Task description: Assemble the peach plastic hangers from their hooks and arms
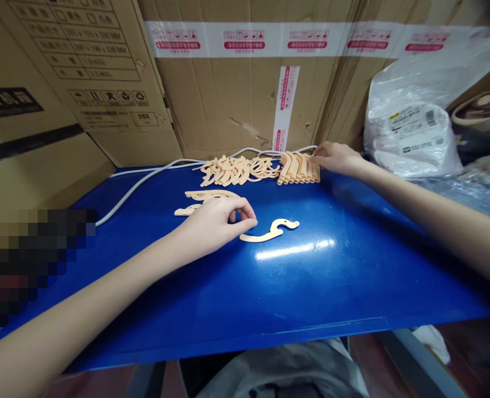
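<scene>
Here, bulging bag (pixel 412 135); left fingers (pixel 246 208) near cutout (pixel 267 236), right fingers (pixel 320 150) by stack (pixel 297 170); grips unclear.

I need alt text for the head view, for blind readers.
A person's left hand is curled beside an S-shaped, pale wooden-looking piece on a blue table. The right hand is at the right end of a row of similarly coloured curved pieces, before brown cardboard.

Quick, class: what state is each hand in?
Left hand: curled by the curved piece; grip unclear.
Right hand: at the row of pieces; grip unclear.
</scene>
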The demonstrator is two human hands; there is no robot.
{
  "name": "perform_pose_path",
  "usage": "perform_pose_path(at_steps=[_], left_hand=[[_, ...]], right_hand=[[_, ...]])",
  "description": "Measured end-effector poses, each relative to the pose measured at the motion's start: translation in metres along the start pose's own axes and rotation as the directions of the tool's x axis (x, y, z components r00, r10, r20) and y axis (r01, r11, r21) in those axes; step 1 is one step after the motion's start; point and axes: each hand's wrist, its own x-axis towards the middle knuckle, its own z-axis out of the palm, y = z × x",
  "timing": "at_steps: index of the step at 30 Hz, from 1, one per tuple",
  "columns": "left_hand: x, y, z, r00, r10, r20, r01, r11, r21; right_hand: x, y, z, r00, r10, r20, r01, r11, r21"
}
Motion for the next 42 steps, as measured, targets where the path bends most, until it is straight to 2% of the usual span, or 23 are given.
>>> perform_pose_path(at_steps=[8,12,14,17,18,20,25,28,35,42], left_hand=[[0.002,-0.001,-0.001,0.999,0.032,-0.037,-0.032,0.999,0.006],[0.001,-0.002,-0.001,0.998,0.042,-0.055,-0.042,0.999,0.002],[0.001,-0.003,0.000,0.997,0.045,-0.056,-0.045,0.999,0.004],[0.001,-0.003,0.000,0.997,0.048,-0.055,-0.047,0.999,0.010],[0.001,-0.003,0.000,0.997,0.049,-0.055,-0.049,0.999,0.012],[0.001,-0.002,0.000,0.997,0.056,-0.057,-0.055,0.998,0.019],[-0.002,-0.002,0.001,0.997,0.058,-0.059,-0.056,0.998,0.037],[-0.001,-0.002,0.002,0.997,0.052,-0.054,-0.050,0.998,0.037],[0.002,-0.003,0.003,0.997,0.049,-0.054,-0.048,0.998,0.028],[0.000,-0.001,0.001,0.997,0.050,-0.051,-0.049,0.998,0.034]], right_hand=[[-0.007,-0.013,-0.013,0.996,-0.064,-0.057,0.058,0.994,-0.098],[-0.009,-0.038,-0.016,0.959,-0.268,-0.091,0.258,0.960,-0.107],[-0.011,-0.055,-0.013,0.895,-0.440,-0.066,0.430,0.893,-0.132],[-0.014,-0.079,-0.004,0.717,-0.697,0.005,0.677,0.695,-0.243],[-0.015,-0.085,0.000,0.676,-0.737,0.028,0.712,0.642,-0.283],[-0.015,-0.093,0.007,0.645,-0.762,0.058,0.730,0.591,-0.343],[-0.012,-0.097,0.012,0.619,-0.781,0.075,0.732,0.541,-0.414],[-0.010,-0.097,0.010,0.619,-0.782,0.081,0.738,0.543,-0.401],[-0.007,-0.099,0.011,0.692,-0.714,0.104,0.707,0.642,-0.297],[-0.005,-0.099,0.002,0.707,-0.705,0.057,0.692,0.672,-0.262]])
